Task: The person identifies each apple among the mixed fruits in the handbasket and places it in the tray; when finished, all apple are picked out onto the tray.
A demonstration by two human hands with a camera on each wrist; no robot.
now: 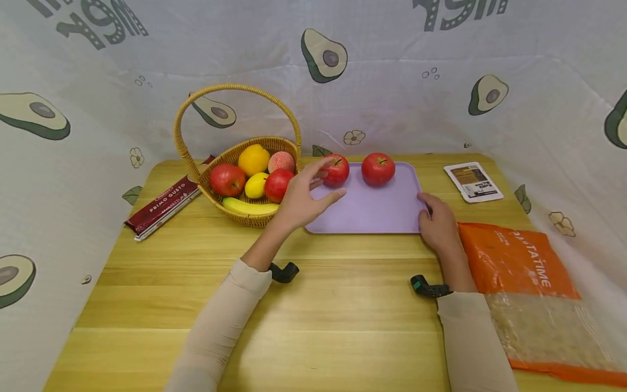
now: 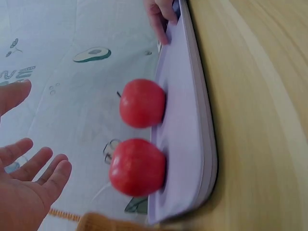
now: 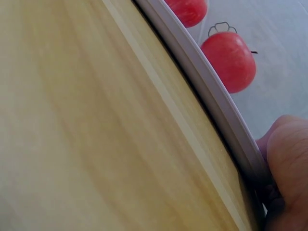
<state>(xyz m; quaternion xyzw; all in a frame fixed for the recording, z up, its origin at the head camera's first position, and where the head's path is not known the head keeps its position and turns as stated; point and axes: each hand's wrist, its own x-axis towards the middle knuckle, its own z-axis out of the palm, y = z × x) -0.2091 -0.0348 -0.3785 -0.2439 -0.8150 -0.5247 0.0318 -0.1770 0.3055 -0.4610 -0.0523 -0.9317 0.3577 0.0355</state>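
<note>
A lilac tray (image 1: 372, 212) lies on the table with two red apples standing on it, one apple (image 1: 338, 173) at its back left and another apple (image 1: 378, 169) to the right of that. My left hand (image 1: 306, 198) hovers over the tray's left end beside the nearer apple, fingers spread and holding nothing. In the left wrist view that hand (image 2: 29, 187) is apart from both apples. At the tray's right edge, my right hand (image 1: 438, 223) grips the rim between thumb and fingers. Part of its grip is hidden in the right wrist view.
Left of the tray stands a wicker basket (image 1: 245, 219) of fruit with a tall handle, partly behind my left hand. A dark red spaghetti pack (image 1: 168, 206) lies beside it. To the right are a small white packet (image 1: 473, 182) and an orange pasta bag (image 1: 534, 294).
</note>
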